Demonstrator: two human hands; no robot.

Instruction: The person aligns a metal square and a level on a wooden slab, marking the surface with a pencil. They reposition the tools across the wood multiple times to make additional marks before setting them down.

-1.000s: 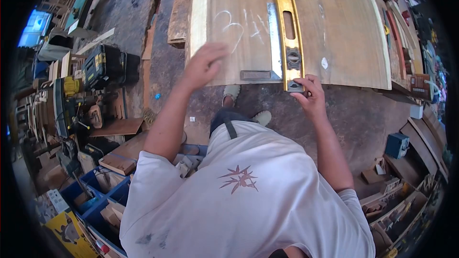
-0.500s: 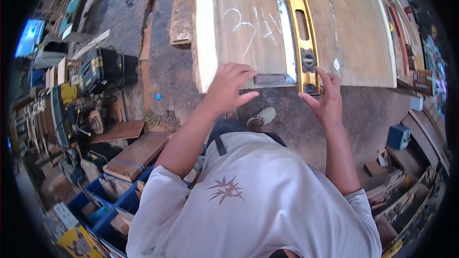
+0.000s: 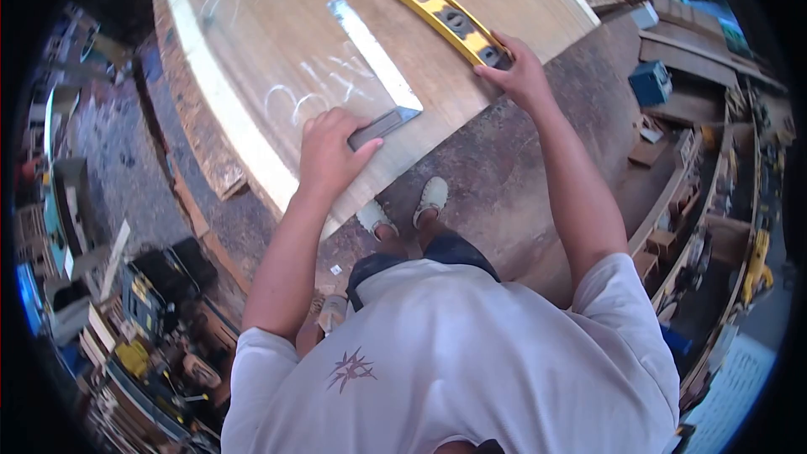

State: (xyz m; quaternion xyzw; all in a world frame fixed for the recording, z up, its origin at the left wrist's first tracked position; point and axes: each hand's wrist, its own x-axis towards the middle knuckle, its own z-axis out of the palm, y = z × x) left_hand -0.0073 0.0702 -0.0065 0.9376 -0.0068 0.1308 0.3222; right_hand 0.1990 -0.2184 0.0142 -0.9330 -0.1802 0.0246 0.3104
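Note:
A large wooden board (image 3: 277, 42) with white chalk marks lies before me. My left hand (image 3: 328, 151) is closed around the near end of the try square's (image 3: 374, 55) dark stock, thumb on one side and fingers on the other. The square's metal blade lies on the board, pointing away from me. My right hand (image 3: 519, 77) pinches the near end of a yellow spirit level (image 3: 437, 10), thumb on its left side and fingers on its right. The level rests along the board, with a strip of wood showing between it and the square.
Rough timber (image 3: 197, 130) runs along the board's left side. A black and yellow tool case (image 3: 143, 303) stands on the left among tools and offcuts. At right are a blue box (image 3: 650, 82) and wooden shelving (image 3: 723, 193). Another person's foot (image 3: 332, 313) shows beside my left arm.
The view has turned, so the board now slants. My left hand has closed on the square's stock. The square now lies farther from the level, and my right hand has closed on the level's end.

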